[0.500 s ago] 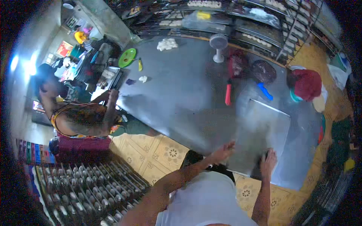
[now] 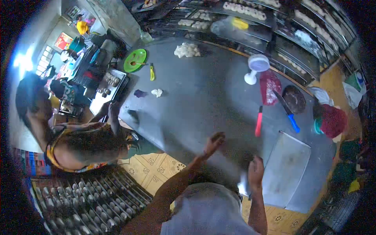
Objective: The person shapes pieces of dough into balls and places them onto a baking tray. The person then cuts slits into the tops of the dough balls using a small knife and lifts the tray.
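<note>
Over the near part of the grey table, my left hand hangs with its fingers curled; whether it holds anything does not show. My right hand is near the table's front edge, just left of a flat metal tray; its fingers are blurred. Beyond the right hand lie a red-handled tool and a knife with a blue handle. The knife's blade lies between a red plastic bag and a dark round object.
A co-worker stands at the left by a tray of dough balls. White dough pieces, a green plate and a white scale stand on the table's far side. Racks of dough are at lower left.
My view has turned, so the table things appear further right. Both hands have come off the metal tray's area and now are to its left. The co-worker appears larger and lower.
</note>
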`<state>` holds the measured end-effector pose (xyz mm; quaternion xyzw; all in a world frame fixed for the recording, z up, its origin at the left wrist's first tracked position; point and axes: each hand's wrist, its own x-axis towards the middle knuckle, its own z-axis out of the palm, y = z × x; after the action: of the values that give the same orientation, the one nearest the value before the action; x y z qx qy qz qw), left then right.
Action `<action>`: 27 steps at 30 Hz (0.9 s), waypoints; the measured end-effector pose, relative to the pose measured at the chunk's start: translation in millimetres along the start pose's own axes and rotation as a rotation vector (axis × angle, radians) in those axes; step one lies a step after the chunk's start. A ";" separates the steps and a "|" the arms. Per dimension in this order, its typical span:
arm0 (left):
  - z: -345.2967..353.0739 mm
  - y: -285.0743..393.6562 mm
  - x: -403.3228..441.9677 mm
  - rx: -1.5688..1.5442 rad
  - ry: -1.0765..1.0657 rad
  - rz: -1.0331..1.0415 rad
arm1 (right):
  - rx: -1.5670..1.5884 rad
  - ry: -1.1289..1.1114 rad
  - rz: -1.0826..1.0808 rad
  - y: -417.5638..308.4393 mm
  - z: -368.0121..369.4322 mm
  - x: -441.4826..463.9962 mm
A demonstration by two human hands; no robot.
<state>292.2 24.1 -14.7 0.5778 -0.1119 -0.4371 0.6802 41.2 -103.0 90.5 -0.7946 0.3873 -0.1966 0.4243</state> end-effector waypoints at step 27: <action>-342.9 328.1 505.1 0.447 0.388 0.317 | 0.409 -0.203 0.060 -190.5 422.1 619.5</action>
<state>969.7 -121.9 -8.4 0.7604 -0.1619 -0.1723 0.6049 782.9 -302.6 0.5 -0.6959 0.3182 -0.1776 0.6188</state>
